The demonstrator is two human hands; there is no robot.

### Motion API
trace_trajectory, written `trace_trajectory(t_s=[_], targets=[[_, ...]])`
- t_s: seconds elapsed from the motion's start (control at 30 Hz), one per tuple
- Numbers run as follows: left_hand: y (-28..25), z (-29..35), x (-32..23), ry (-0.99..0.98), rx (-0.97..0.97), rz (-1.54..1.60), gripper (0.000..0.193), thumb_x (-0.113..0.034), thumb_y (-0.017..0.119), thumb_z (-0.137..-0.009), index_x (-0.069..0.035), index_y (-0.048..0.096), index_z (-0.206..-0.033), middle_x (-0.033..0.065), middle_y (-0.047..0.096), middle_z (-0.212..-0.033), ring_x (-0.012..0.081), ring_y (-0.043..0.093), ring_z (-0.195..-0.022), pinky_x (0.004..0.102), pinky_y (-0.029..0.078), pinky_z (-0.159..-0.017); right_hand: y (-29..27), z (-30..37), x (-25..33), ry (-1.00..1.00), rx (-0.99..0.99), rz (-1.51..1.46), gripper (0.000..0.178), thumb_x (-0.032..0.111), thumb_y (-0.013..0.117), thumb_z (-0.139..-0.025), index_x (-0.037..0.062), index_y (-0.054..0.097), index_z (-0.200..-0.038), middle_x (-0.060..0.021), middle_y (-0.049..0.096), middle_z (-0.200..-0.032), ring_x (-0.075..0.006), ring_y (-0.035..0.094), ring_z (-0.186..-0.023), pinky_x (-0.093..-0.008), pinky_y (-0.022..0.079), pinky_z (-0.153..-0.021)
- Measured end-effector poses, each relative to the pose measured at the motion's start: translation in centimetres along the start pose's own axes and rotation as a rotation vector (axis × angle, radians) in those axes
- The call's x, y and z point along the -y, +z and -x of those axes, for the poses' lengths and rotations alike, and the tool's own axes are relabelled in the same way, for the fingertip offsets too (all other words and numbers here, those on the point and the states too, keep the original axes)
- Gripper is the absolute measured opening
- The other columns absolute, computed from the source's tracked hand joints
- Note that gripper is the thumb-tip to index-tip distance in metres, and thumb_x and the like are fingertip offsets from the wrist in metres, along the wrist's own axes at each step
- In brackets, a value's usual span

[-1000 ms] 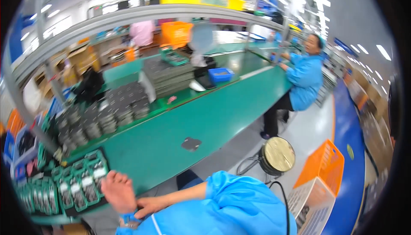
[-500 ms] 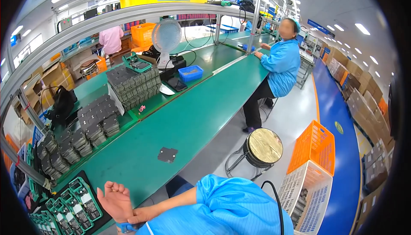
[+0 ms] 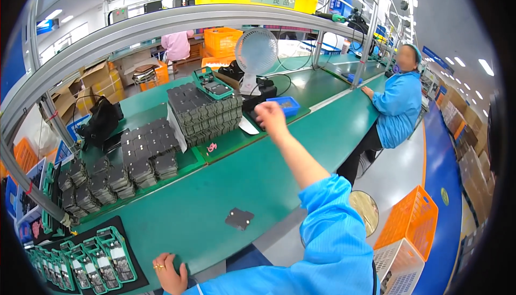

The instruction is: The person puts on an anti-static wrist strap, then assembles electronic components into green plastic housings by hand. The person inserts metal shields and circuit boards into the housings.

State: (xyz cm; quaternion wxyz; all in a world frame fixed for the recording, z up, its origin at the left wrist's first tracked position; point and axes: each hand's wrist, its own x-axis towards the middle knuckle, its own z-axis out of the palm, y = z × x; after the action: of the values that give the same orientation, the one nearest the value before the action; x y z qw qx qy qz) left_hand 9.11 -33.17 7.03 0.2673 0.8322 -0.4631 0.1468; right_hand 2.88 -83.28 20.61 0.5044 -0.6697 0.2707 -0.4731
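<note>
My right arm stretches out across the green bench (image 3: 199, 193). My right hand (image 3: 271, 117) is over the spot beside a small blue tray (image 3: 290, 106), by a dark flat object that it mostly covers; its fingers are blurred. Down at the near edge of the bench, my left hand (image 3: 171, 273) lies palm down with fingers apart and a ring on one of them. A single thin dark plate (image 3: 239, 218) with notched edges lies on the bench between my hands. Several green-framed fixtures (image 3: 115, 254) sit on a black mat left of my left hand.
Tall stacks of dark plates (image 3: 204, 109) and lower stacks (image 3: 148, 147) line the far side, under a metal frame rail (image 3: 161, 21). A white fan (image 3: 257, 53) stands behind the tray. A co-worker (image 3: 399, 101) sits at right, beyond a round stool (image 3: 364, 211) and orange crate (image 3: 408, 222).
My right hand has left my left wrist and reached out to the blue tray. My left hand has turned from palm up to palm down on the bench edge. The view has shifted left.
</note>
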Motion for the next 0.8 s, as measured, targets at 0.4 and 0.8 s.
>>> trace_trajectory(t_s=[0.4, 0.8], targets=[[2.7, 0.8, 0.2, -0.113, -0.002, -0.233, 0.035, -0.025, 0.058, -0.078, -0.012, 0.059, -0.111, 0.0119, 0.059, -0.105, 0.0346, 0.053, -0.093, 0.0446, 0.044, -0.081, -2.4, -19.2, -4.2, 0.068, -0.284, -0.011, 0.077, 0.03, 0.07, -0.078, -0.0075, 0.028, -0.132, -0.019, 0.058, -0.102, -0.021, 0.064, -0.068, -0.0265, 0.046, -0.044], [3.2, 6.0, 3.6, -0.112, 0.182, -0.253, 0.035, -0.025, 0.053, -0.082, -0.013, 0.059, -0.115, 0.0113, 0.057, -0.11, 0.029, 0.052, -0.102, 0.0441, 0.041, -0.086, -1.7, -22.6, -5.4, 0.011, -0.194, 0.062, 0.065, 0.035, 0.072, -0.075, 0.0, 0.04, -0.119, -0.014, 0.061, -0.1, -0.0192, 0.064, -0.065, -0.0244, 0.043, -0.042]])
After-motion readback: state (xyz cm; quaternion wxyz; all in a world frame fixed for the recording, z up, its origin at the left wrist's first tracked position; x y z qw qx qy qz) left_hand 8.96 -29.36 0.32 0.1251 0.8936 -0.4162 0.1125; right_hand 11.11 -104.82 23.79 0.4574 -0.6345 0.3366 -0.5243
